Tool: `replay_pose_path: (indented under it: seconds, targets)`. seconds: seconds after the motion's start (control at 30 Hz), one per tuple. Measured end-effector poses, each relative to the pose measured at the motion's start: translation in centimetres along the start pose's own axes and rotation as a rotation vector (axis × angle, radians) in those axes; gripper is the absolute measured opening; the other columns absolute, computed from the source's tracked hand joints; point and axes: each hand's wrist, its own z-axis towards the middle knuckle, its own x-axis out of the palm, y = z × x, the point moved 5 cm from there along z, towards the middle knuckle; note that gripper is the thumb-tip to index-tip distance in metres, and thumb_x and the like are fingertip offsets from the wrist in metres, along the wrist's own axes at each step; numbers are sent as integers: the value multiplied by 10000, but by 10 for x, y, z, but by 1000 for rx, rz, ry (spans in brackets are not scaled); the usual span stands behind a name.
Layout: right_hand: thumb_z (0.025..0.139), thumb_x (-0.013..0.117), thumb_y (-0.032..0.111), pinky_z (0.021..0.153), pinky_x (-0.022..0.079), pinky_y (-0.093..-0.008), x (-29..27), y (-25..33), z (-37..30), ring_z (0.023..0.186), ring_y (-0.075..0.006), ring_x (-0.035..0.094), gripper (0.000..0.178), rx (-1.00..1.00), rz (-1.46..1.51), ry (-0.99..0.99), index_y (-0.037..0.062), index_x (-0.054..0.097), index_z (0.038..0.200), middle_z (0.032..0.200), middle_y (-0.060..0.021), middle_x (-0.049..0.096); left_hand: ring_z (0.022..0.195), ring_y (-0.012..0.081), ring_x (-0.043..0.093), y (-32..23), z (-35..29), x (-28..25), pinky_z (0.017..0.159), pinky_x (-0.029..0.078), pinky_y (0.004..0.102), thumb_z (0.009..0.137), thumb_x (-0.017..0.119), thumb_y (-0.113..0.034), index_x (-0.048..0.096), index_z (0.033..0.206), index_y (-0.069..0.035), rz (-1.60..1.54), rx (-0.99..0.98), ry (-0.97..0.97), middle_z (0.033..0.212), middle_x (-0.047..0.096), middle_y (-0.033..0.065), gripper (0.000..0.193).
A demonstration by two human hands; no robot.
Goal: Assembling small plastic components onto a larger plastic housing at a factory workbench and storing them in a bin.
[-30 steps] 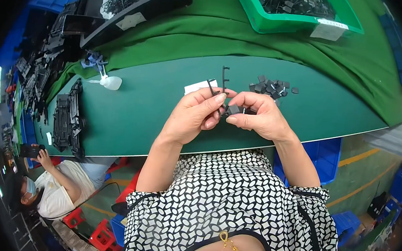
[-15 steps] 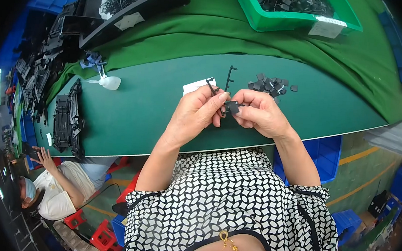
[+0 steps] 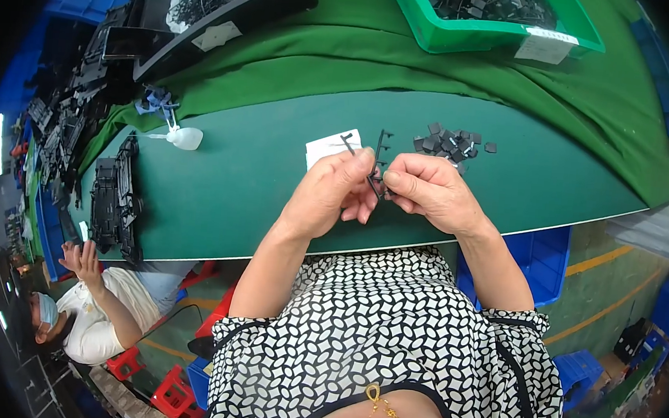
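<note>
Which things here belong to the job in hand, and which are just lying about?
Apparently in use:
thin black parts, at left hand and right hand
pile of black squares

Probably just lying about:
white rounded object
white sheet

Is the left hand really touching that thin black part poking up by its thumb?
Touching. The head view shows the thin black part pinched by the left hand, one end sticking out above the thumb.

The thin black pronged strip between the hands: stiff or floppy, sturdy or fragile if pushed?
The black strip is probably fairly stiff, as its free end juts out straight. Its slim build suggests little weight, and something so thin might snap if pushed hard.
</note>
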Motion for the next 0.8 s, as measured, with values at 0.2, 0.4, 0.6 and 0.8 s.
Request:
replay_pose_path:
  seconds: [0.2,0.4,0.6,0.8]
  targets:
    - [903,505,260,475,288,-161,4,-1,-2,541,-15,363,279,-37,4,24,49,557,727,614,42,469,484,48,481,0,-6,5,411,351,167,882,512,-361,544,703,-24,223,36,70,579,519,10,383]
    - [909,493,265,470,287,-163,5,0,-2,539,-18,358,302,-61,81,-5,48,541,704,625,39,476,464,54,450,6,-6,12,409,348,173,892,511,-247,523,659,-26,138,7,62,583,516,18,322]
    - [912,487,259,450,263,-173,10,-4,-1,518,-13,328,281,-68,318,-13,51,531,727,624,50,454,403,89,363,15,-4,20,372,297,190,891,472,-247,473,605,-43,-322,135,114,508,437,34,351]
    - [924,441,269,422,224,-194,-2,10,-1,445,-49,291,317,-237,877,46,64,476,685,549,31,390,378,89,250,-8,0,17,372,232,213,914,381,-252,342,567,-117,-847,305,167,475,324,-15,374]
